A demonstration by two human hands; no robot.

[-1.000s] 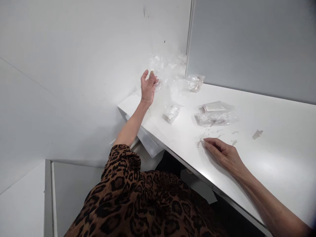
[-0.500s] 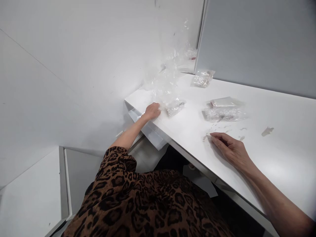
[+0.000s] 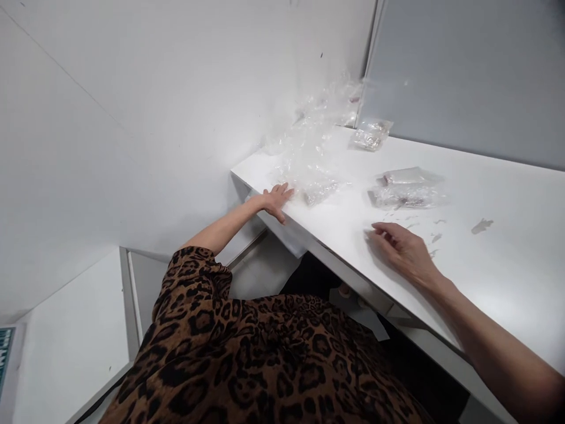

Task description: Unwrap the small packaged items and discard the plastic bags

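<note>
In the head view, my left hand lies on the near edge of the worktop, close to its left corner, palm down with the fingers spread; I see nothing gripped there. Just beyond its fingertips is a clear-wrapped packet, blurred, and behind that a heap of crumpled clear film spreads over the left end and up toward the back, by the wall.

My right hand is over the worktop nearer the middle of the front edge, its fingers bent in toward the thumb. I can't tell whether the tips meet or pinch anything. Small pale scraps are scattered beside and behind its knuckles, and a larger pale scrap lies farther right.

Past this hand, a long wrapped packet lies lengthwise with a smoother packet just behind it; another packet is at the back edge, by the grey panel.

I judge the film feather-light, limp and slippery, so I'd gather a fold between thumb and fingers rather than press on it. The packets look light too, with loose wrapping that could slide; I'd hold them around the body, not by the slack ends. The scraps look thin and would want fingertips at a raised edge.
</note>
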